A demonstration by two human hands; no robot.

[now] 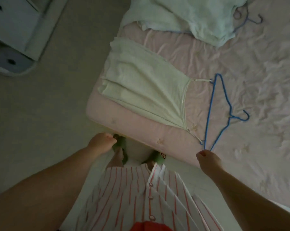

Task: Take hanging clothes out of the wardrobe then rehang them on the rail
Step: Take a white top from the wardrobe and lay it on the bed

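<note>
A pale green strappy top (141, 84) lies flat on the pink bed (240, 90), its straps hooked on a blue hanger (210, 104) lying beside it. My right hand (209, 161) reaches to the near corner of that hanger, and thumb and fingertips close over the corner. My left hand (101, 142) hangs by the bed's corner with its fingers loosely curled and holds nothing. A second pale garment (190, 15) lies crumpled at the far side of the bed, with darker hangers (247, 19) poking out beside it. The wardrobe rail is out of view.
A white cabinet (16, 27) stands at the far left on the beige floor (41, 105). I stand at the bed's corner in a striped dress (132, 197) and green slippers (122, 147).
</note>
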